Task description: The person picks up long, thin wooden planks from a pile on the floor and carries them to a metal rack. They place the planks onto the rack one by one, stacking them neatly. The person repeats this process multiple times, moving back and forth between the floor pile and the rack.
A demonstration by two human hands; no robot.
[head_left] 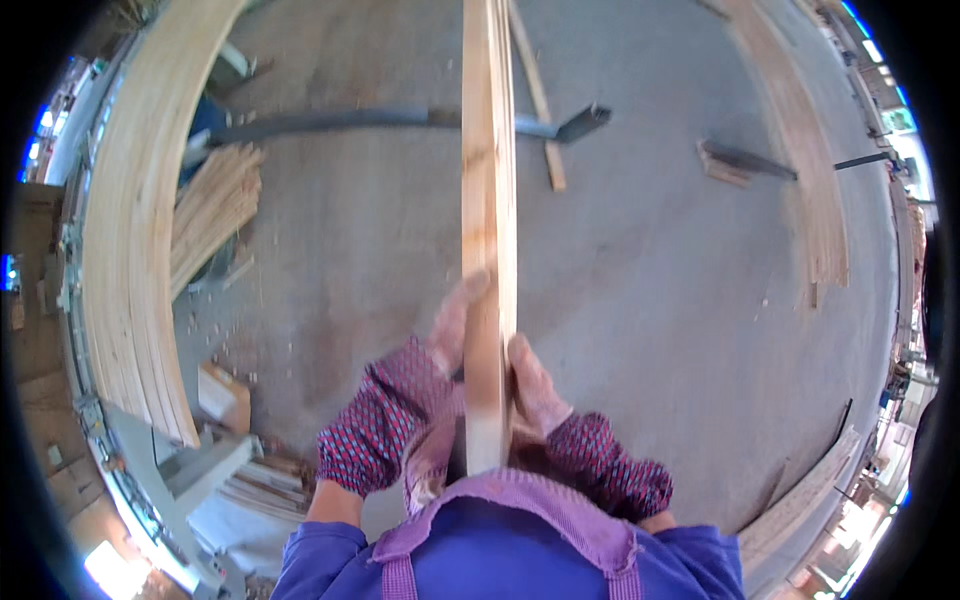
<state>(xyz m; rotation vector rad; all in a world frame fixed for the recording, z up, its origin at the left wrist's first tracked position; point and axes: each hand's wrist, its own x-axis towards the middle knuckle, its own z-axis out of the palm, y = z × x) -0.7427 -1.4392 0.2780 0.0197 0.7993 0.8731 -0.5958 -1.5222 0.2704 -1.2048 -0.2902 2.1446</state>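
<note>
A narrow bundle of long pale wooden boards (482,200) runs straight away from my body, close against my front. My left hand (457,322) presses on its left side, with the fingertips reaching up along the wood. Against the right side, a little nearer to me, my right hand (538,388) grips the same boards. Both forearms wear patterned purple sleeve covers. The undersides of the boards and the fingers beneath them are hidden. Farther out, the boards pass over a grey metal bar (350,122); whether they touch it I cannot tell.
Long boards (135,230) lie stacked at the left, beside a bundle of shorter strips (215,210). A wood block (224,397) sits below them. More boards (800,150) lie at the right, and a single strip (538,95) lies on the grey floor (650,260) ahead.
</note>
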